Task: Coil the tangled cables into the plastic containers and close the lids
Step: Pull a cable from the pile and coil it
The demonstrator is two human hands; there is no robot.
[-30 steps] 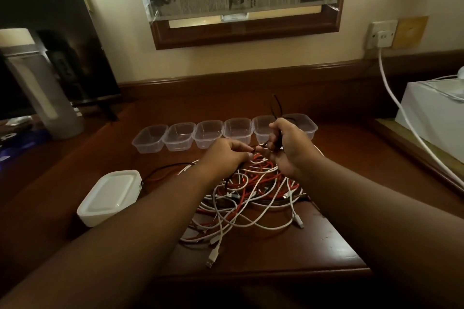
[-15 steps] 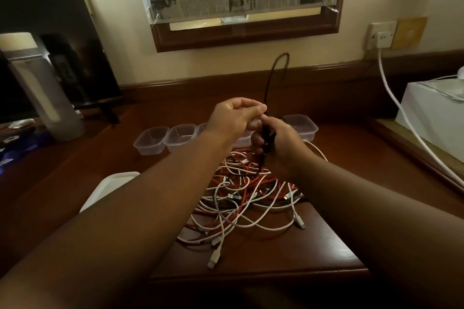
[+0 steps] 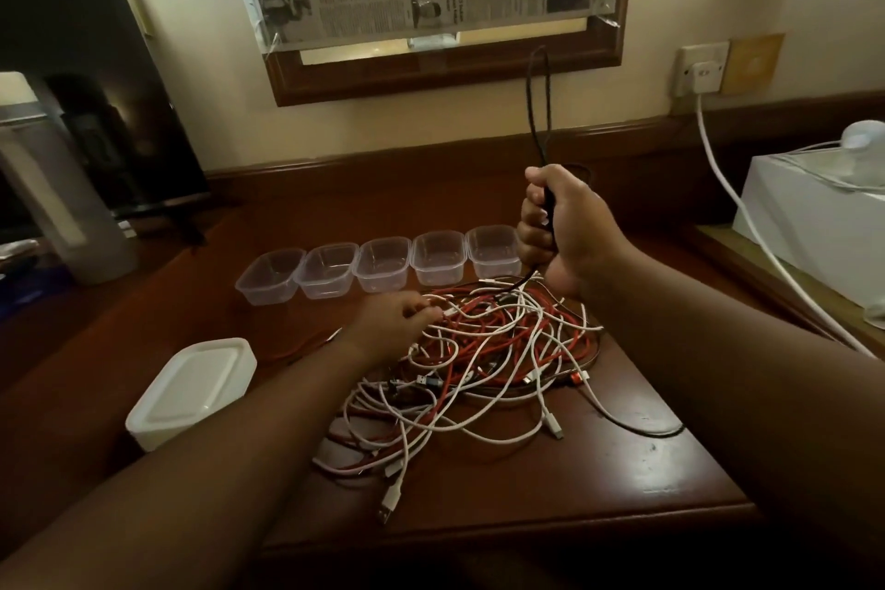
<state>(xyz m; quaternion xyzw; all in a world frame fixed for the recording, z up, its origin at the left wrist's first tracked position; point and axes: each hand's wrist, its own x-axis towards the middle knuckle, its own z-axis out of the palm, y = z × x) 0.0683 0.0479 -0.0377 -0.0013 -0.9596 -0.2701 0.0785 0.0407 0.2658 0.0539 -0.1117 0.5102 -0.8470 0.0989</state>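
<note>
Since half a second ago the left hand (image 3: pixel 400 319) has dropped from beside the right to the tangle's 10 o'clock edge, its grip pinching a white strand. Left to right: the stack of lids (image 3: pixel 191 390) at 8 o'clock, the row of open containers (image 3: pixel 383 264) at 12, the cable tangle (image 3: pixel 483 350) mid-desk (image 3: pixel 622 484), then the right hand (image 3: pixel 560 230), fist closed on the folded black cable (image 3: pixel 538 105). Pinning the pile while drawing the black cable upward slowly should free it without dragging neighbours.
</note>
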